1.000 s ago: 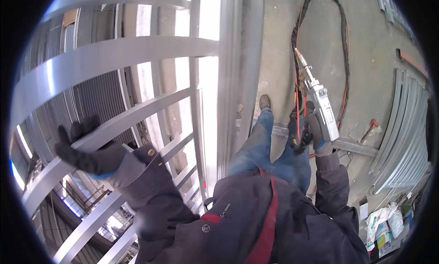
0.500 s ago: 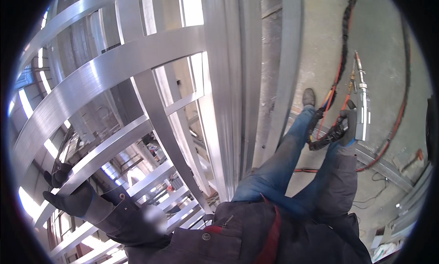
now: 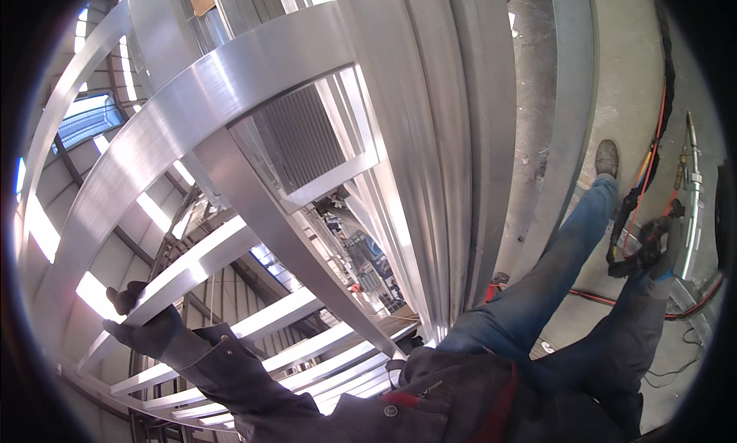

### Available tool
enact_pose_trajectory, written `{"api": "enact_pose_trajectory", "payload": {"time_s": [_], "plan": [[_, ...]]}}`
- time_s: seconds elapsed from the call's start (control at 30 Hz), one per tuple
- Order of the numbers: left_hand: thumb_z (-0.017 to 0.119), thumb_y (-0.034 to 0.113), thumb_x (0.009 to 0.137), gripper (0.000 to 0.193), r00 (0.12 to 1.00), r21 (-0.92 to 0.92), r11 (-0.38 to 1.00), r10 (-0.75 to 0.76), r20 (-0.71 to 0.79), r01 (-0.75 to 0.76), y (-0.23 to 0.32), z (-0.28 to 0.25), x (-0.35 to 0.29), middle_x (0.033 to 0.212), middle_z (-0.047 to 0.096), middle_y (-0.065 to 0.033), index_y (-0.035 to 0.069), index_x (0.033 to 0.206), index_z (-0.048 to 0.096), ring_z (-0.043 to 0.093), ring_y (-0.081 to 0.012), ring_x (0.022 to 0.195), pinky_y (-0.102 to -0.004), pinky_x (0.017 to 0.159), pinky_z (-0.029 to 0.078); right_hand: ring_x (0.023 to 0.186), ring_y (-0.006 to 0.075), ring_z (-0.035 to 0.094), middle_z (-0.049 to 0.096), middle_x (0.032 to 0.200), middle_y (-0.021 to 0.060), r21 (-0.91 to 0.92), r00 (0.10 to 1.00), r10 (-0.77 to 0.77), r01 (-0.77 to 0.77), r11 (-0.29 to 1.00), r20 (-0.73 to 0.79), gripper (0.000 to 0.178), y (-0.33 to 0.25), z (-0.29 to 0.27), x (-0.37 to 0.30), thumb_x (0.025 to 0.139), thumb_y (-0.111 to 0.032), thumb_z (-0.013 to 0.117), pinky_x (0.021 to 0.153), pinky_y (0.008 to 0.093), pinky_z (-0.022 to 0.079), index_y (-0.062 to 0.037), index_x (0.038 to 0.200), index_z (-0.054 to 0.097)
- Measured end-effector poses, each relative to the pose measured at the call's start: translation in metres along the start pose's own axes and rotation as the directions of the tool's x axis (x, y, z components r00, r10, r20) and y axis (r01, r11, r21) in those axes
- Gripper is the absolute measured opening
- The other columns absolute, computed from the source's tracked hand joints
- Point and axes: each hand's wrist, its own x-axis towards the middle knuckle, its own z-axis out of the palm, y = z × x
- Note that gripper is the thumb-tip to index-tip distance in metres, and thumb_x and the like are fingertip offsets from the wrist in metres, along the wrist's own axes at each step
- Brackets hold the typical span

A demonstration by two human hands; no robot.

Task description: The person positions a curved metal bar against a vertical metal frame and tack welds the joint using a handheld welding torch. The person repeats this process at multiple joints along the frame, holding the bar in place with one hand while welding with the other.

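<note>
My left hand (image 3: 153, 329), in a dark glove, is closed around a bright metal rung (image 3: 192, 270) of a large frame, with fingers curled over its edge. At the right rim, my gloved right hand (image 3: 672, 247) is closed on a long, slim silver tool (image 3: 695, 166) with a brass-coloured fitting beside it. Orange and black hoses (image 3: 651, 163) run to this hand, and a black sleeve bunches near the wrist. The exact kind of tool is unclear. Part of the right hand's grip is hidden by the hose bundle.
Tall metal profiles (image 3: 437, 136) stand close together in front of me. A wide curved metal band (image 3: 230, 74) crosses the frame at the upper left. Hoses trail over the concrete floor (image 3: 626, 74) on the right, near my shoe (image 3: 606, 157). A blue window (image 3: 90, 120) shows far left.
My view has swung left, so the frame, my legs and the tool appear farther right. My left hand keeps hold of the rung, and my right hand still holds the tool.
</note>
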Motion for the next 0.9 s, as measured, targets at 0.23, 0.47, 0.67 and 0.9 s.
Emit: {"api": "enact_pose_trajectory", "payload": {"time_s": [0.23, 0.47, 0.67, 0.9], "plan": [[0.066, 0.048, 0.097, 0.061, 0.999, -0.07, 0.998, 0.005, -0.048, -0.008, 0.001, 0.003, 0.001, 0.09, 0.056, -0.0024, 0.001, 0.133, 0.051, 0.056, -0.0216, 0.091, -0.0381, 0.09, 0.053, 0.043, 0.0075, 0.033, 0.037, 0.061, -0.0071, 0.227, 0.927, 0.315, -0.358, 0.905, 0.205, 0.046, 0.01, -0.05, -0.001, 0.109, -0.052, 0.043, 0.041, 0.0238, 0.026, -0.0108, 0.112, 0.064], [0.065, 0.042, 0.098, 0.051, 0.998, -0.127, 0.99, -0.056, 0.026, 0.059, 0.003, 0.003, 0.0, 0.092, 0.054, -0.0025, 0.001, 0.127, 0.055, 0.056, -0.0221, 0.093, -0.0412, 0.092, 0.051, 0.042, 0.0087, 0.029, 0.031, 0.059, -0.0076, 0.272, 0.816, 0.295, -0.469, 0.84, 0.496, 0.058, 0.063, -0.103, 0.026, 0.109, -0.059, 0.035, 0.04, 0.0264, 0.026, -0.0115, 0.133, 0.058], [0.072, 0.045, 0.094, 0.063, 0.994, -0.106, 0.994, -0.043, -0.1, 0.032, 0.003, 0.0, -0.001, 0.09, 0.059, -0.0005, 0.006, 0.138, 0.05, 0.059, -0.0198, 0.088, -0.0369, 0.089, 0.055, 0.044, 0.008, 0.033, 0.037, 0.064, -0.0063, 0.235, 0.9, 0.429, -0.433, 0.87, 0.072, 0.053, 0.021, -0.053, -0.002, 0.109, -0.056, 0.039, 0.041, 0.0248, 0.028, -0.0125, 0.133, 0.056], [0.073, 0.039, 0.092, 0.058, 0.996, -0.191, 0.978, -0.083, 0.013, 0.084, 0.004, -0.007, 0.002, 0.092, 0.055, -0.001, 0.004, 0.136, 0.055, 0.057, -0.0201, 0.095, -0.0389, 0.093, 0.052, 0.053, 0.0048, 0.044, 0.055, 0.08, -0.0017, 0.08, 0.969, 0.247, -0.248, 0.965, 0.021, 0.042, -0.004, -0.011, -0.001, 0.109, -0.045, 0.049, 0.044, 0.021, 0.033, -0.0089, 0.127, 0.059]]}}
